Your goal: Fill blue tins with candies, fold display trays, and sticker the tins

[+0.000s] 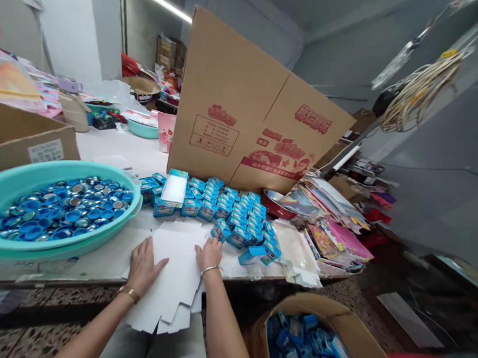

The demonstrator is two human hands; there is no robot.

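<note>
See white card sheets (175, 277) at lower centre of frame, lengthwise roughly up-down. Touched on left side by left hand (143, 265), with thumb and fingers apart; at right edge by half-curled right hand (208, 256), cannot tell whether gripping.

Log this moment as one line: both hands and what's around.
left hand: on white sheets | right hand: at their right edge | beyond: small blue boxes | left: turquoise basin, round blue pieces
</note>
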